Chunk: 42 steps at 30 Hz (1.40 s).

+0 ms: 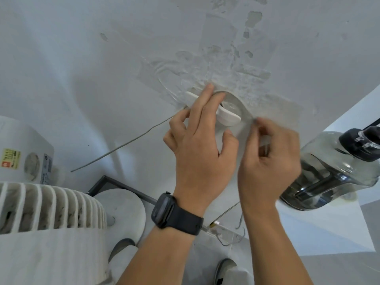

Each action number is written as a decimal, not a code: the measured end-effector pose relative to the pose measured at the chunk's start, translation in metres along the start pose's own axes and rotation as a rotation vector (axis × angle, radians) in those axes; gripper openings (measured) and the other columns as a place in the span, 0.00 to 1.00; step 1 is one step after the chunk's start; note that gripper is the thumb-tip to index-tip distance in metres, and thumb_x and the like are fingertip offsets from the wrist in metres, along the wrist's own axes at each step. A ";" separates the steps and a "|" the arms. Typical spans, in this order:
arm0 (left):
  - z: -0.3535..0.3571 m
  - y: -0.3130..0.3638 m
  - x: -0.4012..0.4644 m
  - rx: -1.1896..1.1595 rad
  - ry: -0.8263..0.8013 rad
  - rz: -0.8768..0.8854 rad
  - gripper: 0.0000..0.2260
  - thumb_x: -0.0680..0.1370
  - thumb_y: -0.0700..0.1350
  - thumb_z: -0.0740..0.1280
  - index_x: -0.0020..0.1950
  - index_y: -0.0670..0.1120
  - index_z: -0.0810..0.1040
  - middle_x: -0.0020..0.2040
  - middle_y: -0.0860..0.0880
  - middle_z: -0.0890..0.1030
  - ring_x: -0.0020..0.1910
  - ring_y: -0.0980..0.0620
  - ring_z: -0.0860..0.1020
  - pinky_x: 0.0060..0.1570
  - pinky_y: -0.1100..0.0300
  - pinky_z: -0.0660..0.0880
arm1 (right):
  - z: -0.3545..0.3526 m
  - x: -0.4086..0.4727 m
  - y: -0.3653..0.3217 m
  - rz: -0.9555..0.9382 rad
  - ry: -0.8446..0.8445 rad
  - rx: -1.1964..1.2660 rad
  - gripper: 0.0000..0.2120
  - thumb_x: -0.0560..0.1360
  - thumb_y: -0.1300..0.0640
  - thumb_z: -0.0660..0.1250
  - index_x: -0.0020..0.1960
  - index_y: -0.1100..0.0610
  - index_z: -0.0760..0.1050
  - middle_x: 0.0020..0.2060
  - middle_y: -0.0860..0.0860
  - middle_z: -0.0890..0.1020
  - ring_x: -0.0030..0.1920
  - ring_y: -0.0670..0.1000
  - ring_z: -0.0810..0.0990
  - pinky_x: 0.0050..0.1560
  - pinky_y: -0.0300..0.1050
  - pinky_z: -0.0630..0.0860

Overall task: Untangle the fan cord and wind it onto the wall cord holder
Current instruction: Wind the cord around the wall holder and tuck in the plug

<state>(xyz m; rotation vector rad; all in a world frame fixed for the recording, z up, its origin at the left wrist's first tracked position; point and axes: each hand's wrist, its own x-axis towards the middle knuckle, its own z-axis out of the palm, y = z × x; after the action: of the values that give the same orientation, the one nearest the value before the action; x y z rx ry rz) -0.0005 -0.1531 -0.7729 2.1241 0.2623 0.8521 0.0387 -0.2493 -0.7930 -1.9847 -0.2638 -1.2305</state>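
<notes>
A white cord holder (227,117) is stuck on the patchy white wall. My left hand (202,149), with a black watch on its wrist, lies over the holder's middle, fingers stretched up and pressing the thin grey fan cord (131,141) against it. The cord arcs over the holder's top and comes down on the right to my right hand (269,159), which pinches it between thumb and fingertips. Another stretch of cord runs down left from the holder toward the white fan (49,208) at lower left.
A smoky clear water jug (333,171) with a black cap stands on a white ledge at right. A round white fan base (123,210) and a dark metal frame sit below the wall. My shoes show on the grey floor.
</notes>
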 end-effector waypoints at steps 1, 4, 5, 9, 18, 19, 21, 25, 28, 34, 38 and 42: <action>0.000 -0.001 -0.001 -0.006 -0.003 0.005 0.27 0.77 0.48 0.65 0.76 0.60 0.67 0.80 0.66 0.59 0.70 0.51 0.63 0.68 0.49 0.61 | 0.005 -0.009 0.003 0.010 -0.025 -0.003 0.04 0.79 0.64 0.71 0.52 0.62 0.85 0.44 0.55 0.84 0.42 0.42 0.76 0.45 0.27 0.69; 0.000 -0.009 -0.003 -0.074 0.002 0.026 0.24 0.79 0.47 0.63 0.75 0.60 0.68 0.79 0.66 0.62 0.71 0.55 0.63 0.70 0.54 0.59 | 0.015 -0.024 0.004 0.031 -0.081 -0.014 0.03 0.77 0.64 0.74 0.50 0.60 0.86 0.40 0.53 0.83 0.39 0.44 0.77 0.37 0.34 0.71; 0.000 -0.012 -0.004 -0.102 0.007 0.030 0.24 0.80 0.47 0.62 0.76 0.59 0.68 0.79 0.66 0.63 0.71 0.55 0.63 0.71 0.57 0.58 | 0.017 -0.026 0.002 0.032 -0.103 -0.006 0.02 0.77 0.64 0.75 0.49 0.60 0.86 0.40 0.53 0.82 0.37 0.45 0.76 0.35 0.35 0.71; -0.003 -0.018 -0.002 -0.236 0.005 0.022 0.28 0.82 0.45 0.61 0.81 0.56 0.61 0.72 0.73 0.66 0.72 0.59 0.63 0.73 0.63 0.55 | 0.025 -0.031 -0.014 0.023 -0.264 0.069 0.07 0.76 0.62 0.70 0.40 0.58 0.82 0.35 0.49 0.77 0.33 0.45 0.71 0.29 0.43 0.66; -0.016 -0.023 0.004 -0.730 0.465 -0.304 0.14 0.81 0.34 0.59 0.64 0.44 0.77 0.61 0.52 0.82 0.54 0.50 0.84 0.50 0.58 0.79 | 0.035 -0.021 -0.056 0.308 -0.413 0.375 0.08 0.77 0.58 0.75 0.56 0.52 0.86 0.40 0.44 0.84 0.36 0.44 0.80 0.42 0.33 0.77; -0.015 -0.025 0.005 -0.749 0.486 -0.367 0.12 0.82 0.35 0.60 0.60 0.43 0.78 0.57 0.52 0.82 0.50 0.51 0.85 0.47 0.58 0.79 | 0.032 -0.016 -0.058 0.400 -0.468 0.446 0.09 0.77 0.58 0.75 0.56 0.51 0.86 0.39 0.44 0.85 0.34 0.45 0.81 0.41 0.37 0.79; -0.012 -0.025 0.006 -0.825 0.418 -0.473 0.08 0.83 0.36 0.60 0.56 0.43 0.78 0.49 0.51 0.82 0.42 0.54 0.84 0.39 0.59 0.78 | 0.025 -0.006 -0.061 0.554 -0.568 0.583 0.09 0.78 0.61 0.73 0.56 0.51 0.85 0.38 0.47 0.87 0.33 0.46 0.84 0.39 0.39 0.80; -0.006 -0.023 0.003 -0.819 0.214 -0.524 0.04 0.83 0.40 0.64 0.52 0.44 0.78 0.44 0.44 0.82 0.36 0.52 0.81 0.33 0.55 0.77 | 0.012 0.013 -0.059 0.635 -0.715 0.682 0.10 0.80 0.65 0.69 0.54 0.53 0.85 0.41 0.48 0.88 0.42 0.45 0.87 0.40 0.35 0.81; -0.004 -0.030 0.003 -0.732 0.198 -0.525 0.08 0.82 0.46 0.67 0.45 0.47 0.81 0.39 0.45 0.82 0.33 0.50 0.77 0.33 0.53 0.73 | 0.006 0.022 -0.056 0.608 -0.802 0.649 0.10 0.81 0.62 0.67 0.56 0.50 0.85 0.45 0.46 0.89 0.48 0.45 0.87 0.50 0.42 0.84; -0.002 -0.038 -0.002 -0.624 0.333 -0.645 0.23 0.78 0.54 0.73 0.32 0.40 0.72 0.27 0.50 0.66 0.29 0.52 0.64 0.32 0.54 0.67 | -0.003 0.030 -0.068 0.550 -0.781 0.659 0.05 0.80 0.56 0.70 0.51 0.47 0.84 0.44 0.50 0.88 0.46 0.51 0.87 0.52 0.54 0.84; -0.006 -0.035 0.001 -0.731 0.441 -0.672 0.20 0.77 0.51 0.76 0.33 0.48 0.68 0.29 0.53 0.65 0.30 0.53 0.63 0.33 0.56 0.67 | -0.003 0.029 -0.074 0.417 -0.699 0.584 0.11 0.78 0.54 0.73 0.39 0.52 0.76 0.36 0.57 0.83 0.39 0.62 0.81 0.36 0.60 0.80; -0.006 -0.030 0.004 -0.907 0.477 -0.682 0.14 0.78 0.48 0.74 0.37 0.49 0.72 0.31 0.53 0.70 0.30 0.52 0.66 0.33 0.56 0.70 | 0.001 0.027 -0.075 0.246 -0.619 0.529 0.07 0.78 0.54 0.74 0.42 0.53 0.79 0.35 0.48 0.81 0.35 0.50 0.77 0.38 0.48 0.76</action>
<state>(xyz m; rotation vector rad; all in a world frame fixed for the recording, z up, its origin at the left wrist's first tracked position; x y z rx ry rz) 0.0017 -0.1284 -0.7916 0.8785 0.6526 0.8196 0.0129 -0.2035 -0.7330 -1.7976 -0.5637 -0.3122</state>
